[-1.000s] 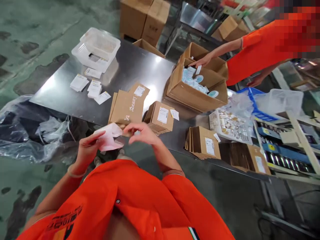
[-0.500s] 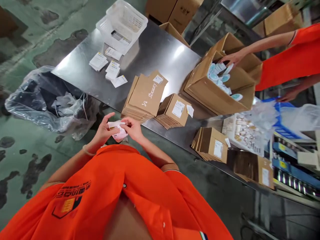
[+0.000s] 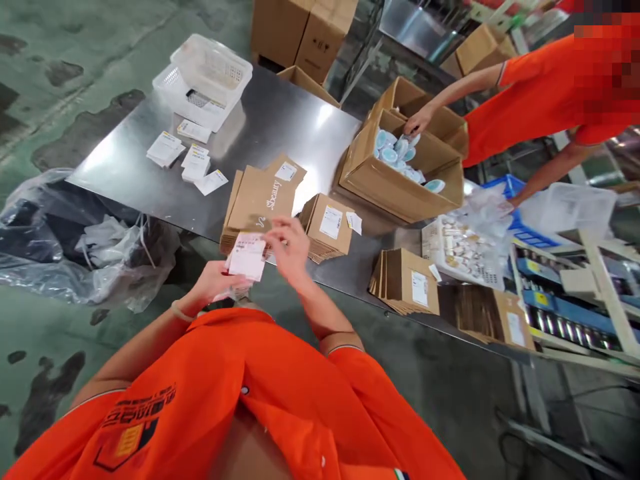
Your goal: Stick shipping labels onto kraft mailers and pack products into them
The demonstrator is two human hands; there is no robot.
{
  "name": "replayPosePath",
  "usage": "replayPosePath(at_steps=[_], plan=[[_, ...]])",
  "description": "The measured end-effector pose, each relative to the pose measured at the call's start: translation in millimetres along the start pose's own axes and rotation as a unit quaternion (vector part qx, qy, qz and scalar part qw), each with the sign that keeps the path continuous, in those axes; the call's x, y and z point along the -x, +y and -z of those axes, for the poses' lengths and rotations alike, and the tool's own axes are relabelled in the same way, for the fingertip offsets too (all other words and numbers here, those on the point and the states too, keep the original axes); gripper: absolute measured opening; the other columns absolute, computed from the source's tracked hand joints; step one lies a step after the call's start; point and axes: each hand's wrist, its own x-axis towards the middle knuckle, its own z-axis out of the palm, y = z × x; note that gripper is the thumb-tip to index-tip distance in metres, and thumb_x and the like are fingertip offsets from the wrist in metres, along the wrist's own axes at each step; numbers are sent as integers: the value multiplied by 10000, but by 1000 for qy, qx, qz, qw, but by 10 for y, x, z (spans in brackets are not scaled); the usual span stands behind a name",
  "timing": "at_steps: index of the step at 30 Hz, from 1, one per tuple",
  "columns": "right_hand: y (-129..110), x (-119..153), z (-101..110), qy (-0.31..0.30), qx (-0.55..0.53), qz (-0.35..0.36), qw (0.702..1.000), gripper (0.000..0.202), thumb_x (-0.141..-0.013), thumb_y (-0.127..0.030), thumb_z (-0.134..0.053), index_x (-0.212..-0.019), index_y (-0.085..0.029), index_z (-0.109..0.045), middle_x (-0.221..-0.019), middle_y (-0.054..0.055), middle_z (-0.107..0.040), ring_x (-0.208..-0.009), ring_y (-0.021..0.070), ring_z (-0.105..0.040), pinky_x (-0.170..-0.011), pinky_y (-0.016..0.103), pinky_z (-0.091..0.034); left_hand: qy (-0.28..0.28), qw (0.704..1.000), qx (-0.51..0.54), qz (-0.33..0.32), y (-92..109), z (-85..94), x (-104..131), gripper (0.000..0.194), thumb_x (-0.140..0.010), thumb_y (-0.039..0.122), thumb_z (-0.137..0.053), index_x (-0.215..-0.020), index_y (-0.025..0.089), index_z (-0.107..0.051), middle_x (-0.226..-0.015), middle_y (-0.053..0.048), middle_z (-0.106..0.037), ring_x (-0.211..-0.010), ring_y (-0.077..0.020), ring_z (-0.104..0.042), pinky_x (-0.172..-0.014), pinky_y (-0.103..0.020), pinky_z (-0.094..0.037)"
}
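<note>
In the head view, my left hand (image 3: 216, 283) grips a small sheaf of pinkish-white printed paper slips (image 3: 247, 260) by its lower left side. My right hand (image 3: 290, 248) is at the upper right edge of the slips, its fingers bent and pinched there, slightly blurred by motion. Just beyond the slips lies a stack of flat brown cardboard pieces (image 3: 250, 200) with white lettering and a label. Right of it stands another stack of folded cartons (image 3: 326, 223) with a white label. Several piles of white cards (image 3: 196, 164) lie farther left on the metal table (image 3: 123, 157).
A white plastic basket (image 3: 205, 80) stands at the table's far end. On the left is a bag-lined bin (image 3: 30, 220). A co-worker's hand (image 3: 419, 122) reaches into a large carton (image 3: 400, 193) of blue-white items. More folded cartons (image 3: 404, 283) and a basket of small items (image 3: 465, 250) stand rightward.
My hands have raised the slips toward the cardboard stack, and the sheaf now shows broader and flatter. My right hand has shifted up and right. The view has turned slightly right.
</note>
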Motion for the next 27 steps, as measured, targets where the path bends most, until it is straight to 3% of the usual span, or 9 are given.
replayPosePath(at_steps=[5,8,10,12,16,19,22,25,27], plan=[[512,-1349,95,40,75,-86,993,70,-876,-178,-754,-830,-206,-709,-1166,82,-710,-1182,270,-670,-1069,431,-574,4,998,49,28,3,-207,-220,572,-465,410,-1083,-917,109,-902,-1062,-188,-886,-969,-384,-842,-863,-437,-667],[796,-1743,-23,6,120,-123,985,50,-853,-159,-760,-843,-191,-724,-1137,85,-712,-1132,264,-667,-1122,458,-549,27,997,67,2,7,-244,-398,625,-476,473,-1075,-938,95,-893,-1087,-206,-882,-1012,-395,-838,-919,-459,-665],[875,-1784,-74,-16,157,-132,978,80,-901,-204,-758,-975,-186,-781,-1203,112,-727,-1176,291,-663,-1141,505,-541,28,998,48,4,-57,-206,-460,657,-463,508,-1076,-951,112,-888,-1085,-200,-882,-1029,-400,-831,-942,-485,-664],[847,-1718,-88,-13,205,-122,971,293,-980,-294,-745,-1250,-190,-792,-1387,160,-708,-1329,349,-626,-1187,580,-507,24,1000,-3,17,-184,-118,-447,659,-458,552,-1056,-926,124,-875,-1024,-174,-880,-1003,-396,-821,-930,-493,-659],[602,-1454,-198,-20,299,-29,954,715,-1115,-434,-650,-1739,-134,-472,-1816,234,-403,-1704,410,-321,-1372,628,-301,57,985,-163,-15,-381,124,-275,538,-670,694,-856,-692,164,-772,-720,-103,-768,-827,-348,-768,-803,-443,-621],[461,-1290,-436,-161,321,32,933,819,-1141,-559,-573,-1790,-92,-394,-1880,231,-309,-1775,393,-215,-1428,573,-227,63,959,-244,-128,-211,218,-266,519,-936,630,-644,-761,166,-799,-745,-104,-750,-841,-321,-745,-787,-404,-597],[475,-1280,-555,-242,313,18,918,829,-1138,-610,-534,-1781,-100,-411,-1884,235,-302,-1780,386,-223,-1429,595,-221,103,920,-316,-208,167,182,-490,322,-985,422,-685,-1069,163,-857,-1021,-112,-834,-947,-301,-770,-913,-385,-604],[613,-1305,-335,-147,307,-67,938,690,-1170,-462,-482,-1724,-52,-459,-1855,277,-340,-1743,409,-293,-1412,634,-228,159,889,-383,-192,457,113,-756,482,-945,248,-756,-1418,156,-779,-1202,-152,-841,-1055,-320,-784,-1029,-408,-583],[740,-1183,-50,-54,274,-155,948,640,-1140,-436,-544,-1645,-42,-533,-1768,321,-457,-1645,446,-443,-1356,653,-334,154,877,-425,-162,521,89,-848,548,-970,242,-746,-1502,106,-738,-1091,-167,-843,-1017,-344,-786,-991,-419,-581]])
